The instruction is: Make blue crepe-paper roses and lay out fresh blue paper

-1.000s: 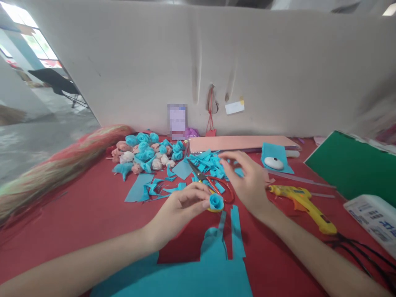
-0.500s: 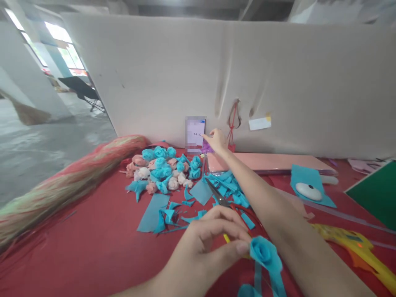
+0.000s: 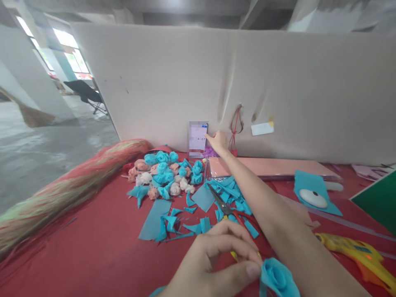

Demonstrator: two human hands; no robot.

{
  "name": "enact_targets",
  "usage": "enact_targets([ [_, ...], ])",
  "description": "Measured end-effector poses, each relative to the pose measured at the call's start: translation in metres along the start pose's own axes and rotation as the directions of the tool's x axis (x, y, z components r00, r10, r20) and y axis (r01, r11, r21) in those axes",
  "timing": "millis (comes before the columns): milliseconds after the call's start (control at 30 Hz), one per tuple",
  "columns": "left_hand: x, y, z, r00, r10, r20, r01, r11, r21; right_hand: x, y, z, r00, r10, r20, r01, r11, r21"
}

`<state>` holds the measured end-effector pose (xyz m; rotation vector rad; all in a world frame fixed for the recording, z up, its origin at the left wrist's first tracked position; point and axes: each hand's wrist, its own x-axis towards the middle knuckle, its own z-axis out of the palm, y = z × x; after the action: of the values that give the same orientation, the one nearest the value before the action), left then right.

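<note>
The left hand's (image 3: 216,262) fingers pinch a rolled blue crepe-like rose (image 3: 276,275) above the red cloth-covered worktop (image 3: 105,251); its coil looks largely formed. The right hand (image 3: 219,142) reaches to an upright rectangular phone (image 3: 197,144); its fingers' grip cannot be told. Heaped blue, pink and white flowers (image 3: 163,168) seem finished; flat blue strips (image 3: 230,189) remain unrolled.

Matt paper rose (image 3: 277,276), metal scissor blades (image 3: 219,200), glue gun (image 3: 352,246) — smooth plastic
</note>
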<state>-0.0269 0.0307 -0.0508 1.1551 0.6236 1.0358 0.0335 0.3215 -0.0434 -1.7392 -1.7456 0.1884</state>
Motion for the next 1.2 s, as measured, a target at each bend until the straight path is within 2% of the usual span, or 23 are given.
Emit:
enact_targets([
  [233, 0.0, -0.004, 0.0, 1.0, 0.002, 0.008, -0.002, 1.0, 0.018, -0.008, 0.002, -0.009, 0.999, -0.012, 0.046, 0.013, 1.0, -0.011],
  [400, -0.001, -0.008, 0.0, 0.998, 0.0, 0.062, -0.003, 0.998, 0.056, -0.036, 0.021, -0.031, 0.984, -0.072, 0.164, 0.074, 0.997, -0.005],
  [500, 0.0, -0.007, 0.001, 0.998, -0.006, 0.056, 0.004, 0.999, 0.035, -0.069, 0.037, -0.055, 0.963, -0.143, 0.226, 0.144, 0.99, 0.015],
  [633, 0.002, -0.004, 0.004, 0.998, -0.048, 0.031, 0.046, 0.995, 0.085, -0.129, 0.062, -0.098, 0.927, -0.251, 0.28, 0.245, 0.968, 0.058],
  [767, 0.002, -0.006, 0.004, 0.997, -0.08, -0.023, 0.082, 0.987, 0.141, -0.189, 0.087, -0.139, 0.907, -0.294, 0.302, 0.281, 0.956, 0.085],
  [867, 0.001, -0.01, 0.004, 0.996, -0.077, -0.039, 0.083, 0.98, 0.18, -0.224, 0.101, -0.158, 0.9, -0.305, 0.311, 0.288, 0.952, 0.101],
  [967, -0.001, -0.013, 0.005, 0.997, -0.071, -0.032, 0.076, 0.972, 0.221, -0.254, 0.109, -0.166, 0.875, -0.336, 0.348, 0.308, 0.942, 0.136],
  [1133, -0.003, -0.014, 0.006, 0.999, -0.04, -0.02, 0.044, 0.965, 0.26, -0.295, 0.114, -0.16, 0.76, -0.501, 0.414, 0.431, 0.865, 0.257],
  [1200, -0.003, -0.014, 0.007, 0.999, -0.04, -0.011, 0.041, 0.966, 0.256, -0.304, 0.117, -0.155, 0.731, -0.549, 0.405, 0.476, 0.836, 0.273],
])
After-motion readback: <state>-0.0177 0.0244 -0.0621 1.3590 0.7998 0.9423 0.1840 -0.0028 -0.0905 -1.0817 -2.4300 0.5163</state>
